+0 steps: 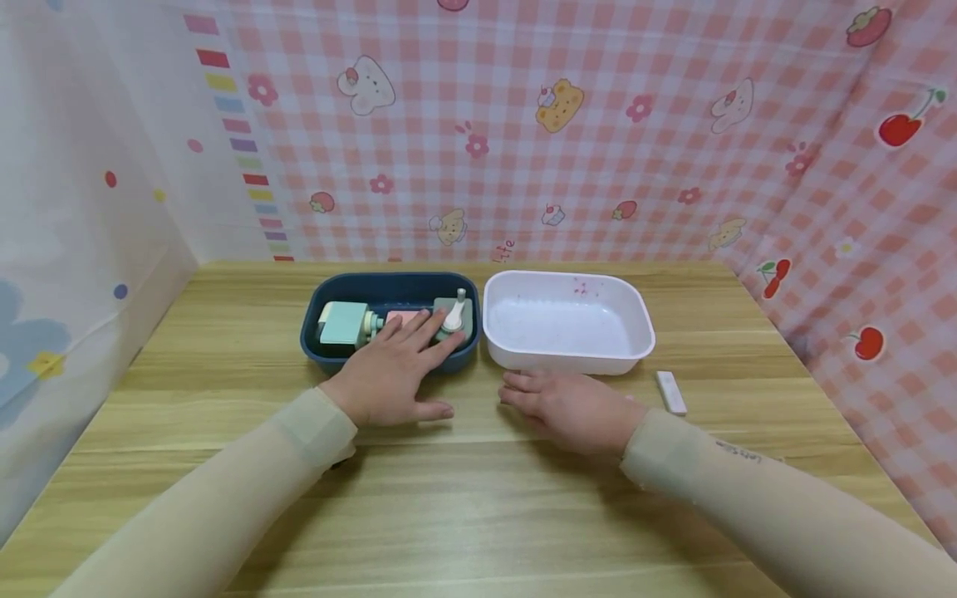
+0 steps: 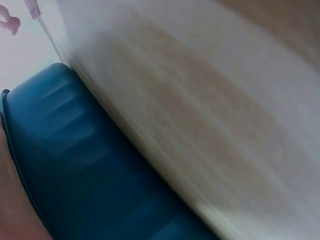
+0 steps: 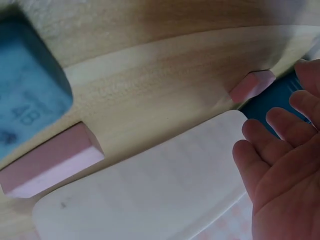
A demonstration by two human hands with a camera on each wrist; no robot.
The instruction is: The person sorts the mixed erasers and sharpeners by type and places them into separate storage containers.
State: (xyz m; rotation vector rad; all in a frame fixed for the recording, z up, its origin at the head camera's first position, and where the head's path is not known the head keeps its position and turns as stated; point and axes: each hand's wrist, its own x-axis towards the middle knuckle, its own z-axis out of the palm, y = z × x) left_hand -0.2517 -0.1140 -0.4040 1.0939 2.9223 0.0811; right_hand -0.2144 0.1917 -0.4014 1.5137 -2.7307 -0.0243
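My left hand (image 1: 392, 370) reaches over the front rim of a dark blue basin (image 1: 389, 281), fingers straight and spread above its contents. Whether the fingertips touch anything inside, I cannot tell. In that basin lie a mint-green pump bottle (image 1: 345, 324), a pink item (image 1: 404, 316) partly covered by the fingers, and a grey-green bottle with a white pump (image 1: 454, 317). My right hand (image 1: 571, 407) is held in front of a white basin (image 1: 568, 362), its fingers extended and nothing in its grasp. The left wrist view shows the blue basin's outer wall (image 2: 90, 150).
A small pale block (image 1: 671, 393) lies on the wooden table (image 1: 486, 515) right of the white basin. In the right wrist view, a pinkish block (image 3: 252, 86) sits by the blue basin, and a blurred blue object marked 48 (image 3: 30, 90) is close up. Patterned cloth (image 1: 478, 124) hangs behind.
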